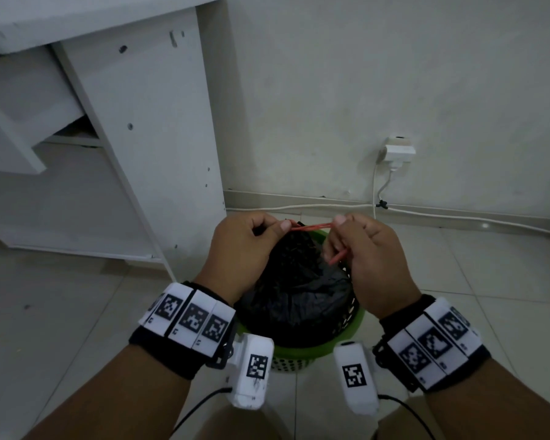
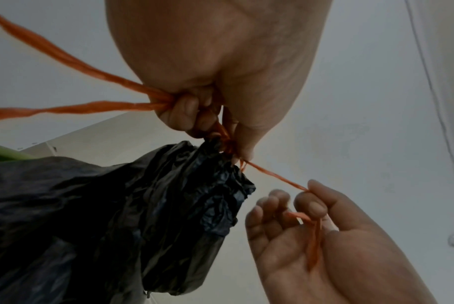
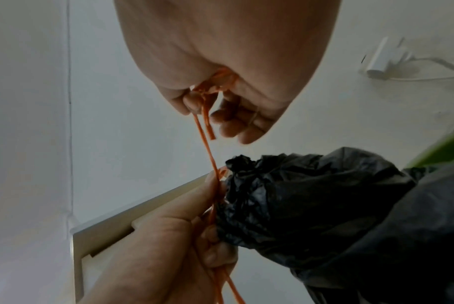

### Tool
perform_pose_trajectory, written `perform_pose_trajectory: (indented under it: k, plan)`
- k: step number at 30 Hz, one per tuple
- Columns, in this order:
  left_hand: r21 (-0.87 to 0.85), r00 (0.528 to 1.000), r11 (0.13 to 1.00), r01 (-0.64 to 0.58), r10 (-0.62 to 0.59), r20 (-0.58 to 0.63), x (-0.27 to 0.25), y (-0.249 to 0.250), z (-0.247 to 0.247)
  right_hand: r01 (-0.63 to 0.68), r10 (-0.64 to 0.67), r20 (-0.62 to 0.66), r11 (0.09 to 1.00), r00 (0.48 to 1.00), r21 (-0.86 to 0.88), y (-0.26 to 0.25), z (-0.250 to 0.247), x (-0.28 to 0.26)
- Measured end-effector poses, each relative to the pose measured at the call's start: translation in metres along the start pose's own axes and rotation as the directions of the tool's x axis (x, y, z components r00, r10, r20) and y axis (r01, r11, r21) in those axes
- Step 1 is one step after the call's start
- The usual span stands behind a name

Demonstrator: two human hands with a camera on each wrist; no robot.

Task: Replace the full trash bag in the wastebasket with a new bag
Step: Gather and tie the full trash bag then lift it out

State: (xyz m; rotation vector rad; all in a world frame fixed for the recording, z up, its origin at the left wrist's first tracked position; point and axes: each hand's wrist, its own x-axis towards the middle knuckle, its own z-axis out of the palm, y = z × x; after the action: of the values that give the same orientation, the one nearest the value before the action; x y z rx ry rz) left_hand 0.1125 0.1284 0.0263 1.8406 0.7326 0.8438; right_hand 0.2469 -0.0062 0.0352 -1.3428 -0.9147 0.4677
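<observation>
Pinching orange string [image 1: 308, 227] taut: left hand [image 1: 245, 249], right hand [image 1: 365, 252], above gathered black bag [image 1: 299, 290] neck.

A white cabinet [image 1: 134, 128] stands left of a wall plug [image 1: 397, 150], its white cable [image 1: 299, 206] trailing along the baseboard.

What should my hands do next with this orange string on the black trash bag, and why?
Probably pull the two ends apart to cinch the tie. The orange string already wraps the gathered neck of the black trash bag, the left hand pinches it at the neck, and the right hand holds the free end. The bag still sits in the green wastebasket.
</observation>
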Motion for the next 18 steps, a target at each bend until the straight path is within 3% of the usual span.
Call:
perform_pose_trajectory:
  k: [2, 4, 7, 9, 13, 18]
  plan:
    - [0.002, 1.000, 1.000, -0.009, 0.009, 0.010, 0.000, 0.000, 0.002, -0.023, 0.028, -0.058, 0.997, 0.998, 0.076, -0.001, 0.004, 0.001]
    - [0.007, 1.000, 1.000, -0.027, 0.027, 0.006, 0.000, 0.000, 0.005, -0.079, 0.108, -0.079, 0.950, 0.991, 0.302, -0.002, 0.009, 0.008]
    - [0.036, 0.998, 0.997, -0.066, 0.065, 0.022, 0.000, -0.004, 0.008, -0.141, 0.222, -0.008, 0.647, 0.975, 0.749, -0.007, 0.013, 0.019]
    - [0.064, 0.992, 0.992, -0.107, 0.102, 0.075, 0.002, -0.009, 0.005, -0.159, 0.266, -0.003, 0.585, 0.964, 0.795, -0.007, 0.014, 0.025]
    - [0.160, 0.969, 0.973, -0.165, 0.130, 0.208, 0.010, -0.016, -0.009, -0.219, 0.309, -0.007, 0.690, 0.951, 0.690, 0.000, 0.007, 0.030]
    - [0.318, 0.938, 0.913, -0.257, 0.156, 0.310, 0.014, -0.033, -0.028, -0.217, 0.227, 0.003, 0.928, 0.974, 0.303, 0.019, -0.011, 0.024]
